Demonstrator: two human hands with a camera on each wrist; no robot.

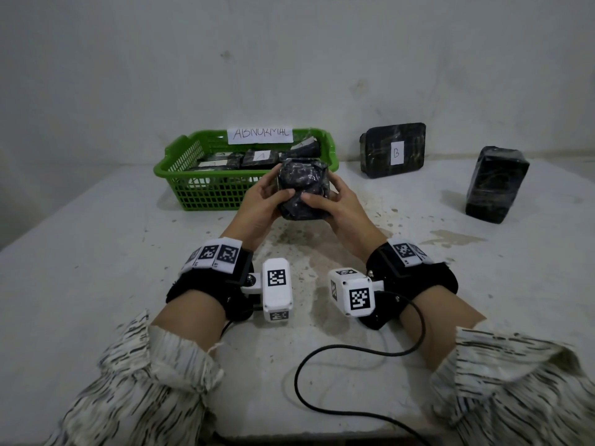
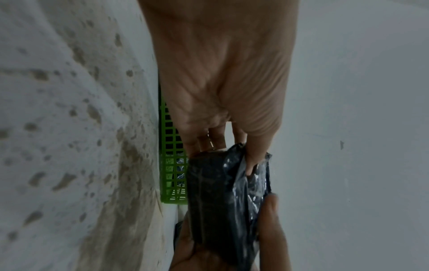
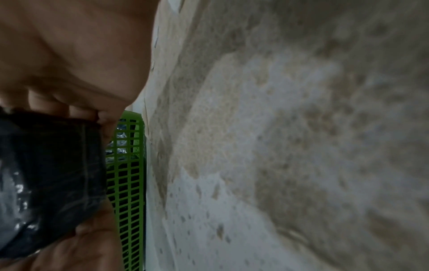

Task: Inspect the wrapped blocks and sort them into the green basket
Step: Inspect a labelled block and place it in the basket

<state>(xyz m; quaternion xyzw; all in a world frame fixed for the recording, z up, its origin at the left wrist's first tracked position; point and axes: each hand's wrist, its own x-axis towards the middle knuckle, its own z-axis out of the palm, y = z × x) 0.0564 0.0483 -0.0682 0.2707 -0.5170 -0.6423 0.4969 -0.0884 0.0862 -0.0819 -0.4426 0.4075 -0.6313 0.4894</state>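
Both hands hold one black plastic-wrapped block (image 1: 303,188) above the table, just in front of the green basket (image 1: 206,194). My left hand (image 1: 262,201) grips its left side, thumb on the near face. My right hand (image 1: 335,201) grips its right side, thumb across the front. The left wrist view shows the block (image 2: 213,192) end-on with crinkled wrap under the left hand (image 2: 223,91), and the basket (image 2: 173,170) behind it. The right wrist view shows the block (image 3: 51,174) under the right hand (image 3: 69,55), beside the basket (image 3: 126,174). The basket holds several wrapped blocks (image 1: 257,157).
A paper sign reading ABNORMAL (image 1: 260,134) stands on the basket's back rim. A wrapped block labelled B (image 1: 394,149) leans on the wall at back right; another wrapped block (image 1: 495,185) stands further right. A black cable (image 1: 322,365) loops on the stained table (image 1: 96,252).
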